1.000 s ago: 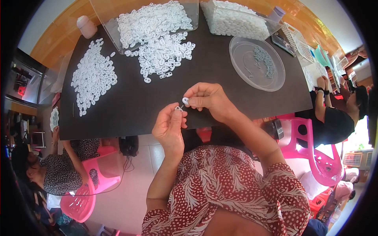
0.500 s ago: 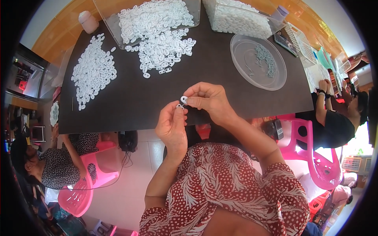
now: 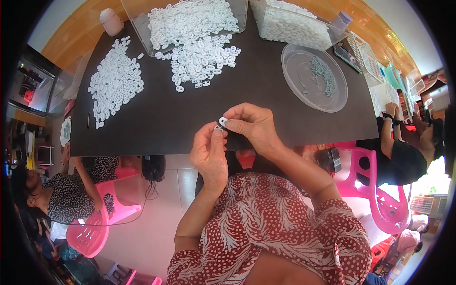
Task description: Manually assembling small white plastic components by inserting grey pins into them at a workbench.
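Over the near edge of the dark table (image 3: 166, 128), my two hands meet fingertip to fingertip. My left hand (image 3: 209, 154) pinches a small white plastic piece with holes (image 3: 218, 128) between thumb and fingers. In my right hand (image 3: 254, 126), thumb and forefinger grip another small white oval piece (image 3: 223, 121), held just above the first. The two pieces are close together; whether they touch I cannot tell. Farther back, a heap of such white pieces (image 3: 199, 61) spills from a clear bin (image 3: 147, 45). A second pile (image 3: 116, 85) spreads at the left.
A round clear lid (image 3: 297, 92) holds small grey-green pins at the right. Behind it stand a second bin of white pieces (image 3: 294, 28), a phone (image 3: 347, 59) and a white basket (image 3: 365, 57). A pink bottle (image 3: 111, 22) stands far left. People sit on pink chairs at both sides.
The view has shifted slightly. My hands keep the same pinch on the two white pieces, with hardly any movement between them.
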The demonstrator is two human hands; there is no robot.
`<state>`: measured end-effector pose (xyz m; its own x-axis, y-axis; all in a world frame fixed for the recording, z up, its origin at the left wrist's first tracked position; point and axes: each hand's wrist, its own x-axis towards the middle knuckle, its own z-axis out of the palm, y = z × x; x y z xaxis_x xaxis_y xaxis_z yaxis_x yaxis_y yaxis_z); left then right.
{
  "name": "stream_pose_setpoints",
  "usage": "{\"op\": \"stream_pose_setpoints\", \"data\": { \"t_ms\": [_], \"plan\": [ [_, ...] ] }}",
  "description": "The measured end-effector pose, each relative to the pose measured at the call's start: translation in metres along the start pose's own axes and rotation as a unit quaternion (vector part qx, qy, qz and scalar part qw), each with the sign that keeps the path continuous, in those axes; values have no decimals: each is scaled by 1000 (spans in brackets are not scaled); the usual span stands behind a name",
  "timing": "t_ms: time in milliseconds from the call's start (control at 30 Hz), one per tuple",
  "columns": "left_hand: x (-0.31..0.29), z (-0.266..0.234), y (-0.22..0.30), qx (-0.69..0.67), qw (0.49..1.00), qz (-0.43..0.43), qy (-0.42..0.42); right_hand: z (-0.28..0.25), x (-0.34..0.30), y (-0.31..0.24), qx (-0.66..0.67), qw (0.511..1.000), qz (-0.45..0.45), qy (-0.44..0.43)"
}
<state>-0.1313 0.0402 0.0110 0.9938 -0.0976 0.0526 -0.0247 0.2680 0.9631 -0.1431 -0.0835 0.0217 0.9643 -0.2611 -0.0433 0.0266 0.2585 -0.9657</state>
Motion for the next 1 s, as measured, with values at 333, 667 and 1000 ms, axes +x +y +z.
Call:
{"op": "stream_pose_setpoints", "data": {
  "t_ms": [333, 667, 1000],
  "plan": [
    [-1, 2, -3, -38, 999, 6, -6, 5, -10, 6, -140, 984, -112, 21],
    [-2, 3, 5, -116, 992, -40, -25, 6, -21, 2, -305, 905, -295, 21],
    [-3, 2, 8, -113, 990, -43, -72, -1, -20, 1, -350, 860, -368, 52]
  ]
}}
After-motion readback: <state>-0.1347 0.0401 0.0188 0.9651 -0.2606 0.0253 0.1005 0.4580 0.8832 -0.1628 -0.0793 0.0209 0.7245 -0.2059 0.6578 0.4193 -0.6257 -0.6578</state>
